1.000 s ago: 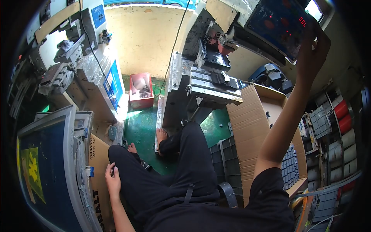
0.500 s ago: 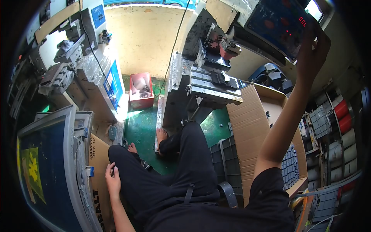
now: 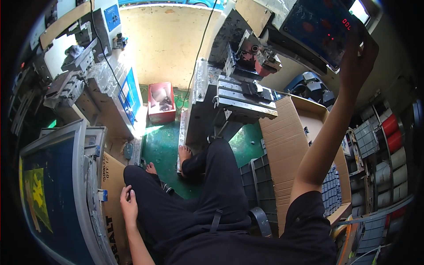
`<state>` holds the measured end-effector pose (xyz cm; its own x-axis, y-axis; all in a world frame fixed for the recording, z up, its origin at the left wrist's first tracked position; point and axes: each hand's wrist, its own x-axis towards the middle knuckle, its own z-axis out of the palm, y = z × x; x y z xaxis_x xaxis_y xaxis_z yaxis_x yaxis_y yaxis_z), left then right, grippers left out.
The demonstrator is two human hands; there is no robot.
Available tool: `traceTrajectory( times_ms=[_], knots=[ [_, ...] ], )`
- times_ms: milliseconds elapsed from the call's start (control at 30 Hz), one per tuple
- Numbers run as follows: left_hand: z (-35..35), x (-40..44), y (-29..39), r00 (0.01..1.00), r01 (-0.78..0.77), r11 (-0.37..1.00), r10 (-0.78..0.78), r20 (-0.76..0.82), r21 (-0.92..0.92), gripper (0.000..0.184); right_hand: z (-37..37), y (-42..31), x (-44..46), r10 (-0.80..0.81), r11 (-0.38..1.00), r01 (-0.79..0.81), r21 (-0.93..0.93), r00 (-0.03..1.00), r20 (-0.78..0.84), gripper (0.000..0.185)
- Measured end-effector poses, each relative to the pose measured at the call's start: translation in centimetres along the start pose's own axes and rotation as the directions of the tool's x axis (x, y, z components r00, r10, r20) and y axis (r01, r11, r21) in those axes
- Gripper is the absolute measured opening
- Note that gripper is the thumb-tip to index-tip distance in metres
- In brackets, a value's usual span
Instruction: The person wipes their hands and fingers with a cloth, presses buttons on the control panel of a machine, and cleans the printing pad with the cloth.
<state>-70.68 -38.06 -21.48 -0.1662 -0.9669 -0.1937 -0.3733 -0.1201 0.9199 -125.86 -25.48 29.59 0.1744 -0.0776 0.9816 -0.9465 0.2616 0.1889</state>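
My right hand (image 3: 360, 53) is raised at the upper right, against the edge of a dark control panel (image 3: 311, 33) with red lit digits. It is in shadow; its fingers look apart, with a bright gap between them, and no held object shows. My left hand (image 3: 129, 205) rests open beside my left thigh, fingers loosely bent, holding nothing. Below the panel, a machine head carries a red pad (image 3: 264, 67). Under it stands a slotted metal table (image 3: 238, 97), with a small black fixture (image 3: 255, 89) on top.
An open cardboard box (image 3: 282, 154) at my right holds rows of small grey-blue pieces (image 3: 331, 192). A red bin (image 3: 161, 115) stands on the green floor. To the left are a second machine (image 3: 104, 88) and a framed screen (image 3: 53, 190). A cable (image 3: 201, 48) hangs ahead.
The machine head with the red pad has shifted slightly to the right and down. Both my hands have stayed almost in place.
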Motion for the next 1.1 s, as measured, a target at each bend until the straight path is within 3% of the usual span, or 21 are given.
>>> traceTrajectory(
  times_ms=[867, 967, 1100],
  knots=[
    [0.2, -0.1, 0.3, 1.0, -0.024, 0.998, 0.024, -0.003, 0.05, 0.034, 0.3, -1.0, -0.1, 0.033, 0.999, -0.033, -0.006, 0.999, -0.012, 0.04],
    [0.2, 0.0, 0.1, 1.0, -0.022, 0.998, 0.022, -0.006, 0.053, 0.034, 1.6, -3.4, -2.4, 0.033, 0.96, -0.001, 0.281, 0.994, -0.109, 0.04],
    [0.2, 0.1, -0.1, 1.0, -0.01, 0.999, 0.01, -0.012, 0.043, 0.034, 1.0, -7.6, -8.6, -0.146, 0.989, 0.146, -0.005, 0.989, -0.029, 0.038]
  ],
)
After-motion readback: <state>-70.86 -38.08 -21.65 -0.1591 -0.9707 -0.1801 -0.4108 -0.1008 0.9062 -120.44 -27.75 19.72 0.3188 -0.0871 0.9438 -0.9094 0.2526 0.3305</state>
